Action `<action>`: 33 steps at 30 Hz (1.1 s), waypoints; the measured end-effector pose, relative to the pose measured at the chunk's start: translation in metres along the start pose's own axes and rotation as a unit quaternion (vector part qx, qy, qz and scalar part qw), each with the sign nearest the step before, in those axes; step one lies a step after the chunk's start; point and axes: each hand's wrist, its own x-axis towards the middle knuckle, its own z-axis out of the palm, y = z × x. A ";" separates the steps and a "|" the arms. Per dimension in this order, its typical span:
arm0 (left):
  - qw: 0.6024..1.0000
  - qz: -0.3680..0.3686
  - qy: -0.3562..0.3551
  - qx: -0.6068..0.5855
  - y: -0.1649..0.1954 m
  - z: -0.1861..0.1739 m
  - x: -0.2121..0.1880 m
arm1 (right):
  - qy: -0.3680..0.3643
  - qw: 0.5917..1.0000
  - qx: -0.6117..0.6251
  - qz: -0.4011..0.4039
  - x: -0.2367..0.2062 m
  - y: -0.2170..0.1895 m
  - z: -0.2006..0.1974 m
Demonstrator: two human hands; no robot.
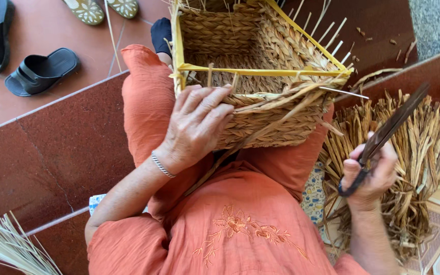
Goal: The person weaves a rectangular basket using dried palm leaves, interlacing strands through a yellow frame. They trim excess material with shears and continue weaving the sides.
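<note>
Weaving: walls of the straw basket stood woven up to the yellow frame, while loose stake ends still poked above the far rim.
Basket place: it rested on the lap.
Left hand: fingers lay spread flat on the near wall.
Right hand: fingers were wrapped around dark scissors.
Hidden: the basket's bottom and the far side of the straw pile were cut off.

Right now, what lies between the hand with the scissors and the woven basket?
In the head view, between the right hand holding scissors and the basket lie loose dried straw strips and orange cloth.
</note>
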 end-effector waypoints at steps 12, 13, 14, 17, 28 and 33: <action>0.987 0.006 -0.093 0.129 0.017 -0.032 0.031 | -0.072 0.938 -0.243 0.236 -0.289 -0.030 -0.026; 0.988 0.000 -0.101 0.121 0.021 -0.036 0.034 | -0.088 0.932 -0.237 0.259 -0.302 -0.038 -0.027; 0.988 -0.007 -0.108 0.113 0.024 -0.038 0.036 | -0.106 0.927 -0.230 0.279 -0.313 -0.048 -0.029; 0.983 0.031 -0.082 0.162 0.033 -0.039 0.041 | -0.140 0.916 -0.210 0.312 -0.321 -0.060 -0.026; 0.987 0.017 -0.140 0.081 0.051 0.015 -0.011 | -0.138 0.962 -0.148 0.182 -0.115 -0.033 -0.015; 0.971 0.006 -0.195 0.140 0.046 0.031 -0.030 | 0.004 0.989 0.045 -0.138 0.024 -0.078 0.018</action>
